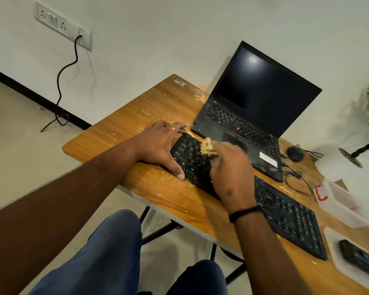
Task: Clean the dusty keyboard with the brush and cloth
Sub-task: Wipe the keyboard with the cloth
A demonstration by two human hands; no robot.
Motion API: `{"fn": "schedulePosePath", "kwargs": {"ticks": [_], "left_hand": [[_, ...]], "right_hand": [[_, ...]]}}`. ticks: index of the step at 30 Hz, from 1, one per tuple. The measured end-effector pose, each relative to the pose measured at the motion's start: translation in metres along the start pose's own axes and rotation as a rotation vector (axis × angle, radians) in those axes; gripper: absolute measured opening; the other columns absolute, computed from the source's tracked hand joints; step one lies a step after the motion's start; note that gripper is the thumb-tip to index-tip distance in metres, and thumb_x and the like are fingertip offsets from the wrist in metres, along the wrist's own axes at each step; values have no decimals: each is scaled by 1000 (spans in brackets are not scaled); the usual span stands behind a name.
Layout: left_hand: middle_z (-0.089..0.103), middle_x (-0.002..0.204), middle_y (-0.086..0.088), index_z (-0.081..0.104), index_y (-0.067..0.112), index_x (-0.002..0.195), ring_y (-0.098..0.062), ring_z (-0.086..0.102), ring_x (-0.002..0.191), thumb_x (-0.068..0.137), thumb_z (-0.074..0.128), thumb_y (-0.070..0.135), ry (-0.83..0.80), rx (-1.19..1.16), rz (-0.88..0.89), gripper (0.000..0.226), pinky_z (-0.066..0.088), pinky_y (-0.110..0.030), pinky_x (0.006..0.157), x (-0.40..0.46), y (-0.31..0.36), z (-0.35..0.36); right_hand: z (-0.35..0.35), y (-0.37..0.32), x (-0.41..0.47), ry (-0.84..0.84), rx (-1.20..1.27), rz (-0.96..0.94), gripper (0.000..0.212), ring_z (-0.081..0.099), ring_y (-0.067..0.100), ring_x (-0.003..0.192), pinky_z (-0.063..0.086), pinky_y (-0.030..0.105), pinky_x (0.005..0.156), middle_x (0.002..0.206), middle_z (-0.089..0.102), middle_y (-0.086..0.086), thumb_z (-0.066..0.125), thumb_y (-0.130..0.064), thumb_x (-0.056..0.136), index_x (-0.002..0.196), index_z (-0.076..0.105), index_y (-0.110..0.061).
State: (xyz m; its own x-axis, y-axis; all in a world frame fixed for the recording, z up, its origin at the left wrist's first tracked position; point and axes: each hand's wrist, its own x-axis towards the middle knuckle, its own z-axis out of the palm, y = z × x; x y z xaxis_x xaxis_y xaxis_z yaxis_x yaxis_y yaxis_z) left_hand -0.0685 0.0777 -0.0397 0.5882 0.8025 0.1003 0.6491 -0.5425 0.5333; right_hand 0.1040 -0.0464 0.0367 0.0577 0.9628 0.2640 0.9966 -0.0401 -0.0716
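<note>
keyboard (285,213) long axis running near-right to far-left, left end under hands

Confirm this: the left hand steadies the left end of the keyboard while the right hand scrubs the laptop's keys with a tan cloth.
Not quite. The head view shows the right hand working the tan cloth on the keyboard, not on the laptop behind it. The rest holds: the left hand steadies the keyboard's left end.
</note>
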Motion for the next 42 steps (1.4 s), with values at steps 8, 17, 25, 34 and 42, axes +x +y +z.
{"fn": "schedulePosePath", "kwargs": {"ticks": [8, 17, 25, 34, 42], "left_hand": [[34, 158, -3, 10, 37, 156, -29, 21, 147, 32, 67, 93, -4, 12, -18, 148, 18, -51, 122, 0, 0, 0], [33, 158, -3, 12, 35, 157, -29, 21, 147, 33, 74, 90, -5, 8, -19, 149, 18, -49, 120, -2, 4, -2], [32, 158, -5, 11, 37, 156, -30, 21, 147, 30, 66, 93, -15, 23, -33, 148, 20, -50, 121, 0, 3, 0], [35, 157, -6, 14, 34, 157, -29, 23, 147, 30, 65, 91, -3, 21, -25, 148, 18, -46, 119, -5, 10, -5], [37, 156, -2, 15, 34, 155, -28, 24, 146, 30, 66, 92, -2, 15, -12, 147, 18, -46, 119, -5, 7, -3]], "right_hand": [[19, -11, -11, -105, -111, -61, 27, 50, 17, 115, 47, 31, 98, 122, 59, 1, 54, -16, 99, 125, 57, -19], [2, 17, -2, 1, -17, 135, 28, 59, 19, 103, 54, 36, 91, 114, 67, 5, 48, -8, 99, 119, 65, -17], [6, -16, -54, -142, -75, -154, 29, 46, 12, 115, 45, 26, 94, 127, 56, -4, 44, -21, 104, 132, 52, -22], [7, 13, -20, -34, -23, 176, 27, 57, 20, 111, 52, 33, 93, 117, 66, 4, 49, -13, 100, 122, 63, -17], [5, -1, -62, -96, 23, -43, 40, 47, 10, 115, 40, 22, 96, 131, 57, -6, 34, -19, 102, 136, 54, -24]]}}
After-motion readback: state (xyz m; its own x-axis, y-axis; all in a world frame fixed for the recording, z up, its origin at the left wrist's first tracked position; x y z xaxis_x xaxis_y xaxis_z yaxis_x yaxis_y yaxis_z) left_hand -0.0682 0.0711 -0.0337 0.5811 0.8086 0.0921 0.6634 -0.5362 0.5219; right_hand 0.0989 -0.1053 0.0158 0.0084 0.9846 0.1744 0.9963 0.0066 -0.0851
